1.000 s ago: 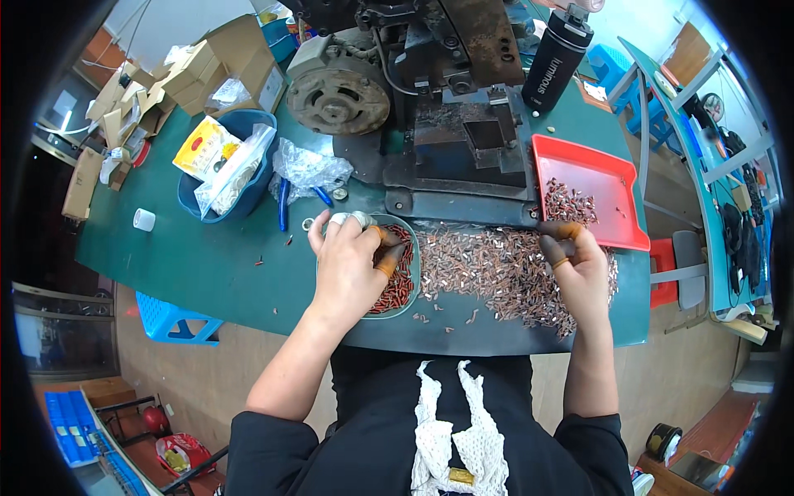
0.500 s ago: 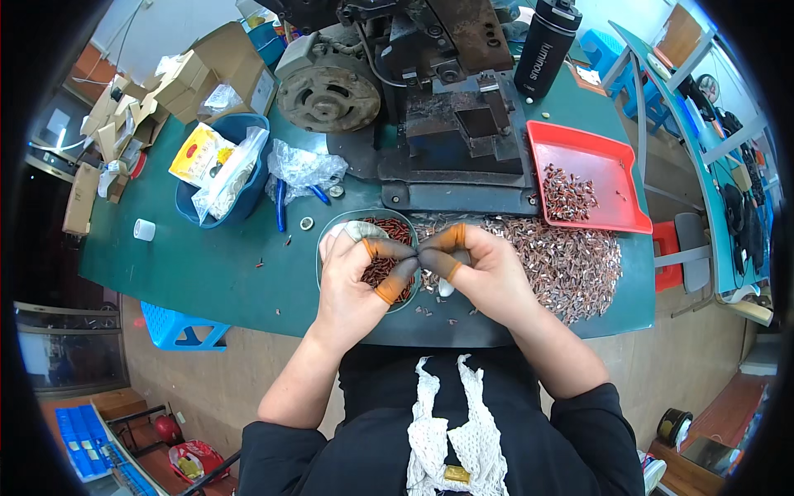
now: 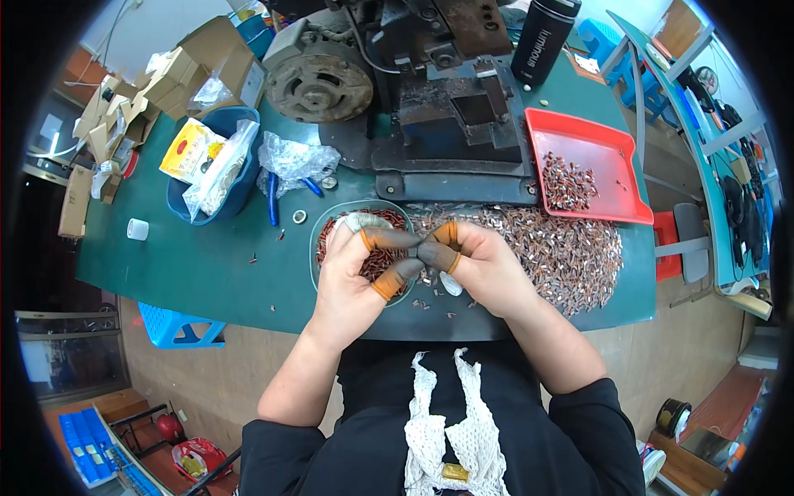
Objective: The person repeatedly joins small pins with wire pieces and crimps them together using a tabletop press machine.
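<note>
Over the near middle of the table, my two hands meet fingertip to fingertip. My left hand [image 3: 347, 277] is closed in a thumb-and-forefinger pinch, and my right hand [image 3: 494, 273] pinches against it from the other side. Orange finger covers with dark tips sit on both thumbs and forefingers. Whatever lies between the tips is too small or hidden to make out. Under my left hand stands a clear greenish bowl [image 3: 315, 266] of small reddish-brown pieces [image 3: 374, 263]. A wide heap of small metal-and-brown pieces [image 3: 571, 256] spreads beneath and beyond my right hand.
A red tray [image 3: 583, 132] with more small pieces lies at the right. Behind my hands stands a heavy machine [image 3: 451, 136] with a motor [image 3: 318, 78]. Leftward are a blue basin [image 3: 178, 198], plastic bags, blue-handled pliers [image 3: 273, 198] and cardboard boxes. A black bottle [image 3: 542, 45] stands far right.
The view has shifted slightly, so the table things sit a little farther left. My hands remain pinched together, with the right fingertips now lapping slightly over the left ones.
</note>
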Demonstrator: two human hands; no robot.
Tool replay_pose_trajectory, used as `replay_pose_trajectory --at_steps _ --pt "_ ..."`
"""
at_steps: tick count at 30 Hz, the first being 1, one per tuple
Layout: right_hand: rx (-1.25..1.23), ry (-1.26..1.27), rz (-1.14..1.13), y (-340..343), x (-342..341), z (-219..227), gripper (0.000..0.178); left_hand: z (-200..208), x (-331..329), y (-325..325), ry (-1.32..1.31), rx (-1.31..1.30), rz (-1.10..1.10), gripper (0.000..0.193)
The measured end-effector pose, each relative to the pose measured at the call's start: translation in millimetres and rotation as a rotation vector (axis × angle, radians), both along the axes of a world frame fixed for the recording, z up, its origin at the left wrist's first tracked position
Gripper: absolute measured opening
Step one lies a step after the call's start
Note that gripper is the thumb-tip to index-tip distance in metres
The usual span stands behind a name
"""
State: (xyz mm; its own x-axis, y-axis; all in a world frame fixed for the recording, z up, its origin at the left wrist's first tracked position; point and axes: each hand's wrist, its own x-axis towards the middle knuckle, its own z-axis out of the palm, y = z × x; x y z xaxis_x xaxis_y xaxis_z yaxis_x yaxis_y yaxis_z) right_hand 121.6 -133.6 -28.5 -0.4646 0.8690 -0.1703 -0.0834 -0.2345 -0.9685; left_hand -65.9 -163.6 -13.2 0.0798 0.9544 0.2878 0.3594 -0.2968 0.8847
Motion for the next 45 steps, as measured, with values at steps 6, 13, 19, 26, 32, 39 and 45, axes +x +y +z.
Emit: replay_pose_trajectory --at_steps 6,13,19,26,32,39,45 --pt "-0.115 0.158 -0.042 -5.1 19.6 12.9 0.016 1.6 18.2 7.1 0.058 0.121 -0.041 0.025" --pt "-0.036 -0.05 -0.142 -26.2 41.7 19.3 0.014 -0.5 35.4 6.4 0.071 0.222 -0.106 0.023" --pt "0.725 -0.645 -0.073 -51.4 72.5 -4.2 0.017 -5.7 26.6 -1.1 -0.077 0.087 -0.093 0.019" --pt "0.851 -0.954 -0.033 -53.0 67.5 -6.3 0.015 -8.9 26.0 -4.9 -0.077 -0.012 -0.12 0.018" --pt "0.862 -0.989 -0.032 -50.2 67.1 -2.5 0.022 -9.1 24.7 -2.7 -0.075 -0.006 -0.11 0.019" --pt "0.476 -0.582 -0.276 -12.1 71.7 34.0 0.018 1.8 29.0 14.4 -0.043 0.092 -0.07 0.019" --pt "0.359 -0.154 -0.48 59.2 52.8 68.2 0.021 27.1 40.5 65.0 0.212 0.538 0.025 0.018"
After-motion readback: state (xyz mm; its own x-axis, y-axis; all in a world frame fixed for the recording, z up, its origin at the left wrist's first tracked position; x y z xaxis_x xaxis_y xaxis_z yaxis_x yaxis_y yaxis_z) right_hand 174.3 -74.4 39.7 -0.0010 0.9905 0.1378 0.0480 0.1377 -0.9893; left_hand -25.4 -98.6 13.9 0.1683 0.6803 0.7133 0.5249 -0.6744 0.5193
